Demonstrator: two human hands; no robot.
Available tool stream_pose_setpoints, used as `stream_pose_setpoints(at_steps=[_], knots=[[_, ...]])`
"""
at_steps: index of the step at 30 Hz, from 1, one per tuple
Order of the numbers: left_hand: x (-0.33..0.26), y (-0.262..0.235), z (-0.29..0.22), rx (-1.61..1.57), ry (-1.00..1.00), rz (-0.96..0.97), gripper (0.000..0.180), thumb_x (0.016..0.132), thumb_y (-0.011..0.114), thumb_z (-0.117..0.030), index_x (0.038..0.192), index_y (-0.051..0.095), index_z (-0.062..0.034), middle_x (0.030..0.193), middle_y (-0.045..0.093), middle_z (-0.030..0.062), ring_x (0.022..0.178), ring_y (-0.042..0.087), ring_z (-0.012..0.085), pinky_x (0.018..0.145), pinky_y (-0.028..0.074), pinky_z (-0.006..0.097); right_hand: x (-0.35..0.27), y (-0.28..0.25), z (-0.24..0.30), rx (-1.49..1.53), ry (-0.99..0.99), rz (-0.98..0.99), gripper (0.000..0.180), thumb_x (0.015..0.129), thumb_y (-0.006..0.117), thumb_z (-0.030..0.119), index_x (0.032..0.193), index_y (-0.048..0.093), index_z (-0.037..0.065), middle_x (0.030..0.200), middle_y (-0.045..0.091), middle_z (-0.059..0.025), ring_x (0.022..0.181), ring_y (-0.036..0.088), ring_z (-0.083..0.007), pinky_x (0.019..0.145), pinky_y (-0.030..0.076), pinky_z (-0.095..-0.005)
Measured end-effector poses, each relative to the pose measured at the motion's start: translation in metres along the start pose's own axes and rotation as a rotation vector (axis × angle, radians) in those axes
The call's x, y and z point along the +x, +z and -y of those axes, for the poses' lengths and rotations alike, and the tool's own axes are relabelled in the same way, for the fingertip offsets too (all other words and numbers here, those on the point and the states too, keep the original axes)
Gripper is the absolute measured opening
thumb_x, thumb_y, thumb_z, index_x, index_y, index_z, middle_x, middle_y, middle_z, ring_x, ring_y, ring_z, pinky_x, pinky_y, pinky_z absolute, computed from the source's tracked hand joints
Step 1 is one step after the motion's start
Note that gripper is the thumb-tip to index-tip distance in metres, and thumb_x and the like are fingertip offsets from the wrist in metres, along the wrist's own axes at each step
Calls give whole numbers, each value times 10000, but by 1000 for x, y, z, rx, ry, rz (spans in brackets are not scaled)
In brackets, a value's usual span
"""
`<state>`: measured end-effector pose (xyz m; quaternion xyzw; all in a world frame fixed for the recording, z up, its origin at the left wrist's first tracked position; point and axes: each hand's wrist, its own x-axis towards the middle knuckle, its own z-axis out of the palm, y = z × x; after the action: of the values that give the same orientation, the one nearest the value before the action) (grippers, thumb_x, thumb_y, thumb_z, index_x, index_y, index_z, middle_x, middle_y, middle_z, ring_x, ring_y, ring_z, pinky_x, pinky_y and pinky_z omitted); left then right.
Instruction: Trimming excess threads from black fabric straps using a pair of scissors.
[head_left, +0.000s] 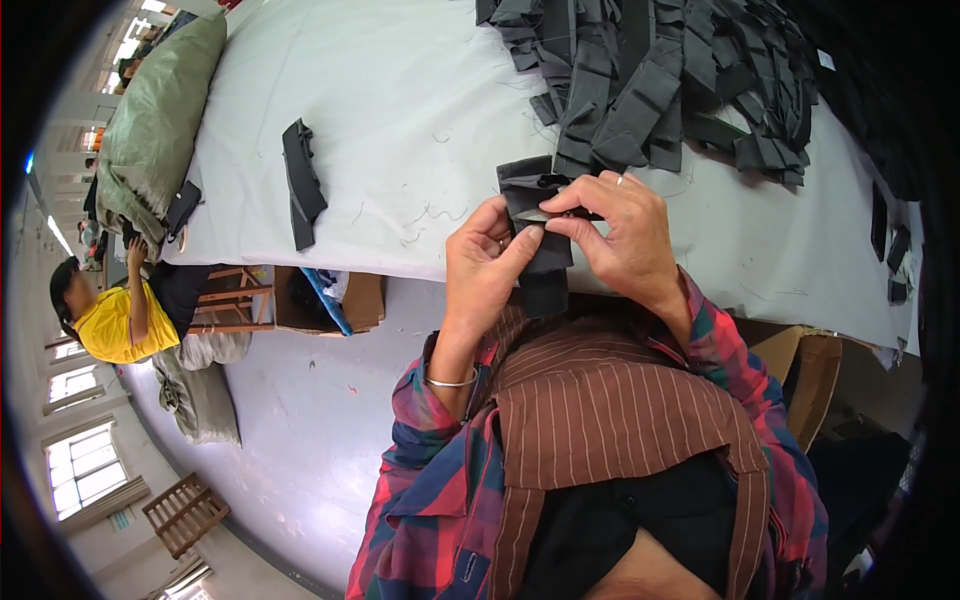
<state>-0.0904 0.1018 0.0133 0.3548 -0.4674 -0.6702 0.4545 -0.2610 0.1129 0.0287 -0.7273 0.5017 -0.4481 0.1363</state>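
Two bare hands work over the near edge of the table (385,130). The left hand (480,262) grips one dark fabric strip (548,256) between thumb and fingers. The right hand (622,235) pinches, at that same strip, one small pointed thing (532,215) with a pale tip; its kind is too small to tell. One bracelet (452,381) circles the left wrist, and one ring (620,180) sits on a right finger.

One more strip (303,187) lies alone to the left. One heap (650,85) of dark strips, too overlapped to count, spreads beyond the hands, its near edge just beside the held piece.

The tabletop is covered in white cloth, wrinkled and scattered with loose threads. One green sack (165,110) lies at the table's far left, near one person in a yellow top (125,322). One cardboard box (367,302) stands below the table edge on the left, another (815,385) on the right. The grey floor (300,430) carries a wooden slatted frame (186,513) by the wall, below a bright window (82,470).
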Motion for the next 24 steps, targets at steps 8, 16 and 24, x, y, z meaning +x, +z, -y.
stream_pose_setpoints(at_steps=[8, 16, 24], knots=[[-1, -2, -9, -55, -80, -69, 250, 845, 577, 12, 1092, 548, 32, 1013, 617, 68, 886, 580, 91, 782, 480, 230, -1, -10, -3, 198, 194, -74, 173, 740, 725, 180, 880, 676, 90, 762, 659, -32, 671, 588, -214, 643, 431, -310], [-1, -5, -10, -51, -95, -90, 264, 835, 560, 9, 1098, 550, 29, 1008, 616, 66, 884, 573, 93, 781, 465, 226, -5, -17, -2, 104, 157, 41, 167, 737, 726, 179, 889, 691, 118, 755, 655, -20, 632, 564, -190, 631, 420, -295], [-3, -4, -14, -11, -103, -66, 263, 838, 556, 6, 1099, 556, 34, 1003, 617, 61, 871, 572, 82, 772, 470, 223, -3, -17, -1, -5, 67, 33, 163, 725, 731, 193, 874, 692, 141, 759, 660, 3, 596, 535, -174, 591, 386, -290]])
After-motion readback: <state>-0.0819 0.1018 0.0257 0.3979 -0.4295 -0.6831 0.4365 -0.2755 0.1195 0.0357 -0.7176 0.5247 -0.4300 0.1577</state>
